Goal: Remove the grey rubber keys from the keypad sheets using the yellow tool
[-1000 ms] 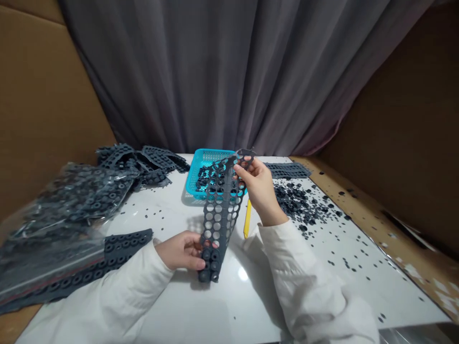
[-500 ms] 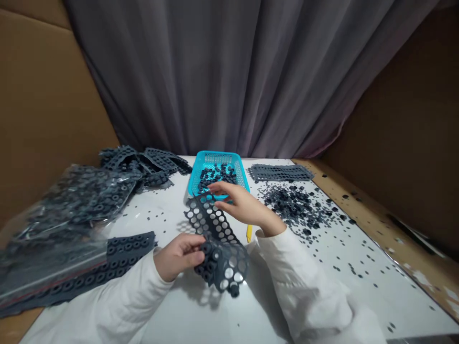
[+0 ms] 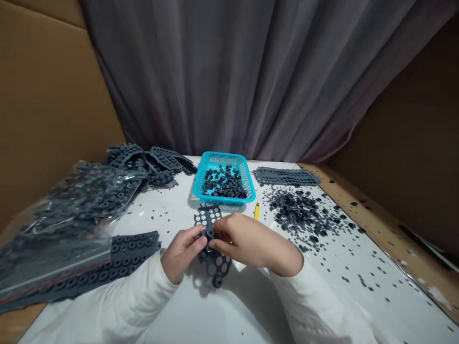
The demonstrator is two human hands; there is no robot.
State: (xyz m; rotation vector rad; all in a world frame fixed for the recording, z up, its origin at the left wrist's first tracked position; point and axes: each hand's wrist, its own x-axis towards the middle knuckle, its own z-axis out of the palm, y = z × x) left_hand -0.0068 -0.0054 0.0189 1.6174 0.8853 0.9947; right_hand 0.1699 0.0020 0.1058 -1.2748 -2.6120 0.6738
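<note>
i can read no words, labels, brands, numbers or signs anywhere in front of me. nothing legible stands on the strip (image 3: 210, 218) i hold, the bag (image 3: 93, 188) to my left, the basket (image 3: 225, 200) or the yellow stick (image 3: 256, 211). the curtain (image 3: 208, 71) and the cardboard (image 3: 43, 91) show me no lettering that i can make out either.

Workshop-like booth: curtain (image 3: 229, 76), scattered black scraps (image 3: 299, 209)

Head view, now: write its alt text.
Left hand grips a dark perforated strip over a white table, right hand touching it. Beyond sits a blue basket of small parts; a filled clear bag lies left, dark scraps right.
</note>
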